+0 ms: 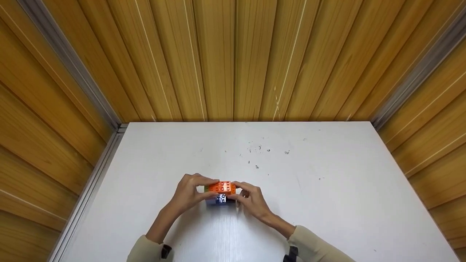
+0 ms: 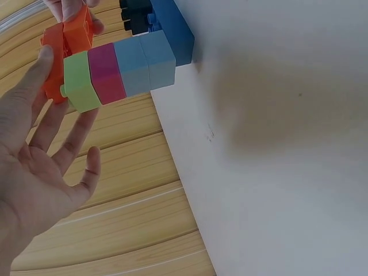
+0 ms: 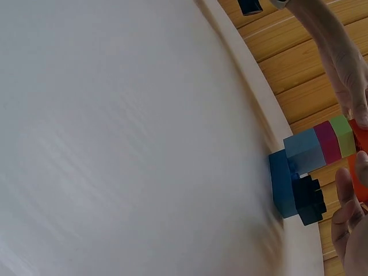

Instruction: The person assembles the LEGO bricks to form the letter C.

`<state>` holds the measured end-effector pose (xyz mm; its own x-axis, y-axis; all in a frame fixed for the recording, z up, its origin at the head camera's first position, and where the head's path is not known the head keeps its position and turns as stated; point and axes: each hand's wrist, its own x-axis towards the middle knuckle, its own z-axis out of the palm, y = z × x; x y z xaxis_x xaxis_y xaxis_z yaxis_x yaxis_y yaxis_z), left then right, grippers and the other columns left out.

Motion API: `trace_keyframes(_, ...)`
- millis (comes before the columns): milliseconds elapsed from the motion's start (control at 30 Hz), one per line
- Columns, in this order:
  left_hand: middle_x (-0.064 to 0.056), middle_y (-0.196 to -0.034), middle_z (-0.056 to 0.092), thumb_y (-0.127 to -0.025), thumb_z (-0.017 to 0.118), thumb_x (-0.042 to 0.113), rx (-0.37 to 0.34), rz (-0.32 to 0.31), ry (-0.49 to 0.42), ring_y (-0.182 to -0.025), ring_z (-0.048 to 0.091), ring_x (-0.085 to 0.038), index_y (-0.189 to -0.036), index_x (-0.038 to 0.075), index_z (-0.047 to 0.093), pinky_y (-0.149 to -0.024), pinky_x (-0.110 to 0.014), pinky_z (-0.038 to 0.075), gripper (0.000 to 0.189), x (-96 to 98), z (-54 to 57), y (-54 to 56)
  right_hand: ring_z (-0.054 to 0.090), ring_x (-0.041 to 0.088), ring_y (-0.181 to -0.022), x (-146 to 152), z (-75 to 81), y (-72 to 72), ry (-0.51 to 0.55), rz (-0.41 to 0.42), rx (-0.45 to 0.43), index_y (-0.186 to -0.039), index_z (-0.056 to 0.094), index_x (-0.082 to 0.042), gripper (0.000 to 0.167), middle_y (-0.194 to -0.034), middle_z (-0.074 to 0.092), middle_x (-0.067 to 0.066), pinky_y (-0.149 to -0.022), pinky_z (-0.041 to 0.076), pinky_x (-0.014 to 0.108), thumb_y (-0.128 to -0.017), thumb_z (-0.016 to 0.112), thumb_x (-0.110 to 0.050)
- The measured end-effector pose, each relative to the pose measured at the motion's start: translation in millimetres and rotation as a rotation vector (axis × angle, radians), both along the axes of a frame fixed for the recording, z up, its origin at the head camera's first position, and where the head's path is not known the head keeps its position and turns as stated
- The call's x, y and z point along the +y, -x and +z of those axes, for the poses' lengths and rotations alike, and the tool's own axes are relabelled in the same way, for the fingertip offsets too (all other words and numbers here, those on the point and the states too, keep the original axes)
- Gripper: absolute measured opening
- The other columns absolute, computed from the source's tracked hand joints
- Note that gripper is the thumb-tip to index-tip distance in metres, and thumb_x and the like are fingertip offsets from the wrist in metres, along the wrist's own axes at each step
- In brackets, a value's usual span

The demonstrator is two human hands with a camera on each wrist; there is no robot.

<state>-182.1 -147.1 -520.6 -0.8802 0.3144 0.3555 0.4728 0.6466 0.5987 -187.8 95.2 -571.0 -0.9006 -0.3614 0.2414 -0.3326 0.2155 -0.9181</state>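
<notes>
A toy-brick tower stands on the white table. Its blue base brick (image 2: 175, 31) carries a dark brick (image 2: 137, 16) on one side. On the other side rises a column of light-blue bricks (image 2: 144, 63), a magenta brick (image 2: 107, 73) and a lime-green brick (image 2: 81, 83). Orange bricks (image 1: 222, 186) lie across the top, jutting out beyond the column. My left hand (image 1: 191, 192) pinches the orange brick above the lime-green one between thumb and fingers. From the other side, my right hand (image 1: 255, 200) pinches the orange bricks' right end; its fingertips are partly hidden in the right wrist view.
The white tabletop (image 1: 309, 182) has small dark marks behind the hands. Wood-look panels (image 1: 233, 62) wall in the back and both sides, with a metal rail (image 1: 87, 185) along the left edge.
</notes>
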Motion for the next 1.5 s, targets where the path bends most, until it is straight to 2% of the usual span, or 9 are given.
trace_keyframes(233, 0.004, -0.097, 0.081, -0.076, 0.089, 0.037, 0.055, -0.01, 0.029, -0.082, 0.071, -0.011, -0.109, 0.02, 0.082, -0.079, -0.034, 0.049, 0.038, 1.0, 1.4, 1.2, 0.062, 0.039, -0.063, -2, 16.2, -5.7, -0.006, -0.027, 0.054, -0.121, 0.07, 0.007, 0.036, -0.11, 0.074, 0.022, -0.06, 0.045, 0.016, -0.086, 0.077, -0.001)
trace_keyframes(367, 0.005, -0.096, 0.081, -0.074, 0.09, 0.033, 0.052, -0.018, 0.019, -0.082, 0.072, -0.011, -0.108, 0.02, 0.082, -0.079, -0.035, 0.049, 0.038, 0.9, 0.4, 1.5, 0.061, 0.021, -0.059, -1, 27.7, -10.2, 0.02, -0.01, 0.099, -0.118, 0.071, 0.008, 0.035, -0.104, 0.075, 0.023, -0.058, 0.046, 0.018, -0.085, 0.077, 0.001)
trace_keyframes(467, 0.004, -0.097, 0.081, -0.074, 0.091, 0.033, 0.045, -0.022, 0.011, -0.083, 0.072, -0.012, -0.108, 0.02, 0.082, -0.08, -0.035, 0.05, 0.038, 0.3, -0.4, 1.8, 0.057, 0.007, -0.062, 0, 21.9, -8.0, 0.012, -0.012, 0.089, -0.119, 0.071, 0.007, 0.035, -0.104, 0.075, 0.023, -0.058, 0.046, 0.018, -0.086, 0.077, 0.0)
trace_keyframes(633, 0.003, -0.099, 0.081, -0.076, 0.089, 0.034, 0.016, -0.057, -0.008, -0.087, 0.072, -0.013, -0.11, 0.019, 0.081, -0.082, -0.036, 0.05, 0.038, -3.0, -0.8, 4.5, 0.064, 0.027, -0.059, 4, 4.6, 2.8, 0.001, 0.012, 0.028, -0.121, 0.072, 0.001, 0.037, -0.107, 0.075, 0.019, -0.057, 0.05, 0.017, -0.086, 0.08, -0.009)
trace_keyframes(767, 0.003, -0.104, 0.08, -0.079, 0.087, 0.032, -0.013, -0.098, -0.03, -0.093, 0.072, -0.014, -0.114, 0.019, 0.08, -0.084, -0.034, 0.05, 0.038, -5.3, -2.8, 3.9, 0.068, 0.037, -0.061, 7, 4.0, 5.2, -0.013, 0.061, 0.013, -0.121, 0.072, -0.004, 0.039, -0.109, 0.076, 0.015, -0.054, 0.054, 0.021, -0.086, 0.082, -0.018)
trace_keyframes(967, -0.008, -0.127, 0.073, -0.082, 0.086, 0.023, -0.16, -0.179, -0.129, -0.111, 0.067, -0.026, -0.137, 0.011, 0.066, -0.091, -0.047, 0.055, 0.059, -7.7, -8.4, 0.2, 0.07, 0.033, -0.062, 14, 5.6, 6.9, -0.043, 0.079, -0.001, -0.123, 0.071, -0.005, 0.043, -0.116, 0.075, 0.013, -0.054, 0.056, 0.024, -0.086, 0.082, -0.024)
trace_keyframes(1133, -0.015, -0.137, 0.066, -0.087, 0.081, 0.016, -0.292, -0.149, -0.197, -0.118, 0.064, -0.034, -0.143, 0.01, 0.059, -0.093, -0.055, 0.054, 0.06, -14.1, -18.7, -6.0, 0.069, 0.033, -0.064, 19, 6.1, 7.1, -0.065, 0.049, -0.012, -0.124, 0.07, -0.004, 0.044, -0.115, 0.075, 0.014, -0.056, 0.054, 0.02, -0.087, 0.082, -0.024)
trace_keyframes(1367, -0.013, -0.131, 0.07, -0.096, 0.072, 0.019, -0.382, -0.122, -0.29, -0.111, 0.067, -0.032, -0.142, 0.011, 0.06, -0.089, -0.032, 0.056, 0.048, -12.7, -31.1, -8.4, 0.068, 0.038, -0.061, 24, 5.8, 7.6, -0.045, 0.052, -0.03, -0.127, 0.069, -0.002, 0.042, -0.102, 0.075, 0.015, -0.055, 0.055, 0.023, -0.091, 0.078, -0.021)
trace_keyframes(1500, -0.015, -0.125, 0.071, -0.098, 0.069, 0.021, -0.427, -0.089, -0.315, -0.11, 0.067, -0.031, -0.142, 0.011, 0.059, -0.087, -0.027, 0.053, 0.046, -9.2, -35.5, -8.2, 0.07, 0.031, -0.064, 27, 2.1, 6.5, -0.072, 0.075, -0.032, -0.14, 0.06, -0.007, 0.053, -0.11, 0.073, 0.017, -0.057, 0.057, 0.024, -0.093, 0.076, -0.023)
